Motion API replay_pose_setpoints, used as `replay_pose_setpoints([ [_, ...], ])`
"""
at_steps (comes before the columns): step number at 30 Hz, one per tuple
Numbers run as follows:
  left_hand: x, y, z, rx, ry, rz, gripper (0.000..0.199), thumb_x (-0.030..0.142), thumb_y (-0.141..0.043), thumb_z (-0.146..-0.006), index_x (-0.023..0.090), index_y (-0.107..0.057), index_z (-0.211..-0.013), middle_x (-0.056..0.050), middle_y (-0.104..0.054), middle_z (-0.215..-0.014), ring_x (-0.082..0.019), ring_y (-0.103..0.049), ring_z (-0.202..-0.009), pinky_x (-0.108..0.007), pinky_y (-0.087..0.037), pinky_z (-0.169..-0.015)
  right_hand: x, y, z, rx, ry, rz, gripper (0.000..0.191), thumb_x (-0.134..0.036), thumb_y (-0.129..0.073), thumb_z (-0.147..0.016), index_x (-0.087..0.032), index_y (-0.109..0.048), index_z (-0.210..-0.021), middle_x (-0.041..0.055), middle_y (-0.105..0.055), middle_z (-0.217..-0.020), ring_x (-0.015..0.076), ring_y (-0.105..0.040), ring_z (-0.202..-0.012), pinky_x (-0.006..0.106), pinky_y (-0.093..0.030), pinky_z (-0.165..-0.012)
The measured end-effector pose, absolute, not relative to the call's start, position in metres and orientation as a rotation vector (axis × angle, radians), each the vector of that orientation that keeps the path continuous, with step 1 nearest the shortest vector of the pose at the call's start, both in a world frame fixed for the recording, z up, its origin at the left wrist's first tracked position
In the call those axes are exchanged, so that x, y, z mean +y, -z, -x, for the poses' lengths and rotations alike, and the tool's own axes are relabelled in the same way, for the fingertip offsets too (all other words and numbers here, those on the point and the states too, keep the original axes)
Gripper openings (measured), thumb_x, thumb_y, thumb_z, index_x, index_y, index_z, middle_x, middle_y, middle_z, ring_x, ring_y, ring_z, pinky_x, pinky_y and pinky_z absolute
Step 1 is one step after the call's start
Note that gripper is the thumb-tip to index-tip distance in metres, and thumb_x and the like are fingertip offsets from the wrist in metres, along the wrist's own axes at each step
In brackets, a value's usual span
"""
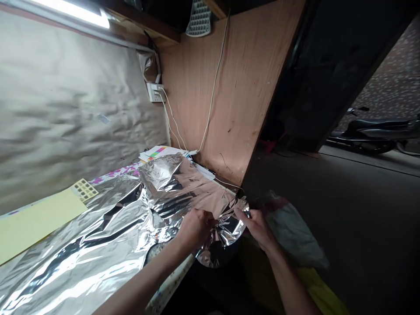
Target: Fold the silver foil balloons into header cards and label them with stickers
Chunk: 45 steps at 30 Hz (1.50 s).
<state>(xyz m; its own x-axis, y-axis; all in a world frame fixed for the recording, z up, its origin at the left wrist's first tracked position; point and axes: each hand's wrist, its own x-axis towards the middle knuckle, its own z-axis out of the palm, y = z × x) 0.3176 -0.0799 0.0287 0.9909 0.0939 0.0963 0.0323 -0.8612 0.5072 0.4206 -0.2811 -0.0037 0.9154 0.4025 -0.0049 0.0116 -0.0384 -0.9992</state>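
The left hand (195, 228) is closed over a gathered fold of a crumpled aluminium foil sheet (98, 262), while the right hand (257, 228) pinches the foil's edge narrowly between thumb and fingers. The sheet lies across the table (170, 288), and its end overhangs the edge, apparently held up by those two grips. A yellow card (39, 223) lies beside the foil, and loose papers (163, 153) sit in the corner against a plywood panel (229, 96). A white plastic bag (292, 229) lies just beyond the right hand. No brand or writing is legible.
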Motion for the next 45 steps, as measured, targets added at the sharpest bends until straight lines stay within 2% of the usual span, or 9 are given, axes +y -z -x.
replay_pose_setpoints([
  [9,-0.070,-0.043,-0.324,0.142,-0.263,-2.402,0.034,0.025,-0.047,-0.093,0.016,-0.062,-0.064,-0.007,-0.063,-0.062,-0.015,-0.057,-0.059,-0.027,-0.034,-0.060,-0.266,0.032,-0.408,-0.237,-0.304,1.459,0.048,-0.056,-0.078,-0.070,-0.012,-0.076,-0.089,0.0068,-0.071,-0.073,0.0183,-0.059,-0.058,0.024,-0.038,-0.045],
  [12,-0.062,-0.044,-0.328,0.213,-0.325,-2.344,0.033,0.026,-0.049,-0.091,0.016,-0.059,-0.061,-0.004,-0.059,-0.059,-0.013,-0.053,-0.056,-0.026,-0.033,-0.058,-0.259,0.038,-0.406,-0.227,-0.321,1.422,0.046,-0.056,-0.079,-0.070,-0.012,-0.075,-0.081,0.0074,-0.071,-0.069,0.0200,-0.061,-0.059,0.026,-0.040,-0.047],
  [16,-0.037,-0.047,-0.325,0.366,-0.410,-2.185,0.043,0.040,-0.036,-0.096,0.017,-0.061,-0.069,-0.002,-0.056,-0.054,-0.013,-0.049,-0.047,-0.024,-0.032,-0.050,-0.266,0.046,-0.411,-0.187,-0.330,1.433,0.048,-0.062,-0.075,-0.070,-0.014,-0.069,-0.070,0.0047,-0.067,-0.061,0.0196,-0.060,-0.055,0.028,-0.044,-0.050],
  [23,-0.026,-0.045,-0.308,0.373,-0.420,-1.992,0.048,0.061,-0.049,-0.086,0.017,-0.060,-0.071,0.001,-0.057,-0.050,-0.012,-0.049,-0.041,-0.022,-0.033,-0.042,-0.293,0.027,-0.412,-0.260,0.278,1.786,0.050,-0.064,-0.072,-0.071,-0.020,-0.069,-0.094,0.0104,-0.071,-0.090,0.0250,-0.065,-0.074,0.035,-0.053,-0.065],
  [27,-0.045,-0.045,-0.307,0.301,-0.357,-1.901,0.046,0.060,-0.051,-0.086,0.018,-0.056,-0.069,0.002,-0.058,-0.049,-0.012,-0.049,-0.039,-0.021,-0.034,-0.041,-0.273,0.000,-0.397,-0.313,-0.382,1.623,0.060,-0.075,-0.053,-0.081,-0.018,-0.069,-0.075,0.0094,-0.068,-0.068,0.0185,-0.060,-0.048,0.028,-0.045,-0.042],
  [31,-0.045,-0.050,-0.303,0.233,-0.240,-2.019,0.043,0.057,-0.048,-0.088,0.018,-0.057,-0.071,0.002,-0.058,-0.049,-0.014,-0.051,-0.038,-0.023,-0.034,-0.041,-0.250,-0.004,-0.399,-0.260,-0.523,1.307,0.045,-0.061,-0.077,-0.071,-0.018,-0.069,-0.084,0.0025,-0.069,-0.069,0.0103,-0.054,-0.042,0.020,-0.036,-0.036],
  [35,-0.045,-0.058,-0.290,0.200,-0.348,-2.309,0.028,0.045,-0.053,-0.088,0.019,-0.063,-0.094,-0.007,-0.071,-0.084,-0.024,-0.068,-0.073,-0.033,-0.049,-0.065,-0.241,-0.010,-0.409,-0.337,-0.415,1.212,0.037,-0.051,-0.081,-0.071,-0.017,-0.066,-0.072,-0.0026,-0.061,-0.054,0.0101,-0.049,-0.041,0.021,-0.036,-0.040],
  [38,-0.061,-0.071,-0.284,0.038,-0.588,-2.484,0.033,0.047,-0.056,-0.089,0.023,-0.058,-0.112,-0.011,-0.067,-0.112,-0.028,-0.063,-0.104,-0.039,-0.047,-0.087,-0.232,-0.024,-0.408,-0.506,-0.354,1.287,0.035,-0.051,-0.075,-0.077,-0.017,-0.072,-0.083,0.0021,-0.068,-0.068,0.0169,-0.060,-0.058,0.026,-0.046,-0.054],
  [45,-0.088,-0.089,-0.299,0.147,-0.418,-2.777,0.035,0.039,-0.066,-0.081,0.020,-0.056,-0.109,-0.011,-0.069,-0.101,-0.029,-0.067,-0.087,-0.033,-0.045,-0.068,-0.206,-0.043,-0.405,-0.842,-0.357,1.447,0.048,-0.064,-0.067,-0.079,-0.016,-0.070,-0.078,-0.0013,-0.057,-0.060,0.0143,-0.053,-0.057,0.024,-0.043,-0.054],
])
